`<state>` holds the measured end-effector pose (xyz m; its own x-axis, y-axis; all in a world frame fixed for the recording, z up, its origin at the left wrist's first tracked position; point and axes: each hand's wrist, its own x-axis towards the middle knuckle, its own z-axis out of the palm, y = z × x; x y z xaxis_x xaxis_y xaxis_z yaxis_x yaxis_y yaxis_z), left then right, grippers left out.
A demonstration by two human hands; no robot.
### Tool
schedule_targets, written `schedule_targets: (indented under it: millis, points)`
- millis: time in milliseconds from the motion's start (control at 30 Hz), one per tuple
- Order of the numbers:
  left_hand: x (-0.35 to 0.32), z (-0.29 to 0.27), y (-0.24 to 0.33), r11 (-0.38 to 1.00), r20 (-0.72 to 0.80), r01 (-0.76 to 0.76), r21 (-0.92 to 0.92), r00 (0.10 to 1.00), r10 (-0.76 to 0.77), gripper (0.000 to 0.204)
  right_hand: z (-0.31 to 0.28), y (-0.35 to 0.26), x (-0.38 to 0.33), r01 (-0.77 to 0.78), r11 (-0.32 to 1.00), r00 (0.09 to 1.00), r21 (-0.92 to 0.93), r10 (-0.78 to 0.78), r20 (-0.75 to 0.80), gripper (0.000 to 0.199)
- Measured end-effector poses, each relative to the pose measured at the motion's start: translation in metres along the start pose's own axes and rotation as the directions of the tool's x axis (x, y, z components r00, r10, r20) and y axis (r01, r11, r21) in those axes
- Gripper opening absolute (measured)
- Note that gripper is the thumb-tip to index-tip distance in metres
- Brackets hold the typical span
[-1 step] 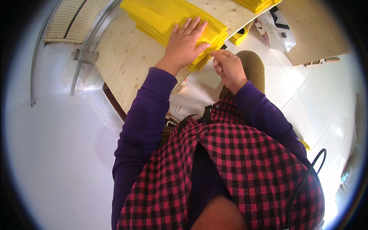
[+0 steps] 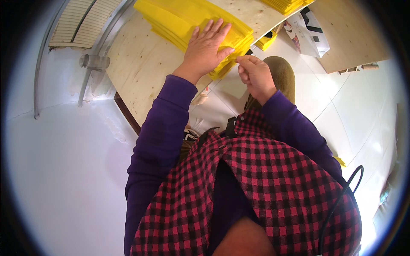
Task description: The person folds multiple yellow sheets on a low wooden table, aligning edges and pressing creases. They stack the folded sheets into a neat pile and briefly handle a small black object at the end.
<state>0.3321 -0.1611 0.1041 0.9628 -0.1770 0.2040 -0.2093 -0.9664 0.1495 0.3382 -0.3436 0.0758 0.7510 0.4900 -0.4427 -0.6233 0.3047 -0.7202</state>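
Observation:
A stack of folded yellow sheets [image 2: 175,21], soft like thin fabric or film, lies on a pale wooden table. My left hand [image 2: 207,49] rests flat on top of it, fingers spread and pointing away from me. Beside it, at the stack's near right corner, my right hand [image 2: 255,74] is closed in a pinch. Its thumb and forefinger meet right at the edge of the yellow layers, seemingly on one sheet; the exact grip is too small to make out. The layers fan out slightly under my left thumb.
The wooden table [image 2: 132,64] ends just short of my knee [image 2: 280,77]. More yellow sheets [image 2: 286,6] sit at its far right, with another yellow piece [image 2: 265,42] lower down. A white printed bag [image 2: 308,32] leans by a second wooden board [image 2: 354,34]. A pipe [image 2: 95,62] runs along the left wall.

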Motion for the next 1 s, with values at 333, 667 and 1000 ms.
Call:
schedule_targets:
  millis: [333,667,1000]
  points:
    - [0.001,0.000,0.000,1.000,0.010,0.008,-0.003,1.000,-0.008,0.066,0.015,0.006,0.006,-0.066,0.993,0.993,-0.103,0.076,0.094,0.022]
    - [0.000,-0.001,0.001,1.000,-0.009,0.003,0.002,1.000,-0.003,0.066,0.013,0.011,0.007,-0.062,0.998,0.996,0.027,0.060,0.070,0.012]
    - [0.000,0.000,0.000,1.000,-0.017,-0.008,0.008,1.000,0.008,0.065,0.000,0.015,-0.003,-0.101,0.994,0.992,0.034,0.098,0.076,0.009]
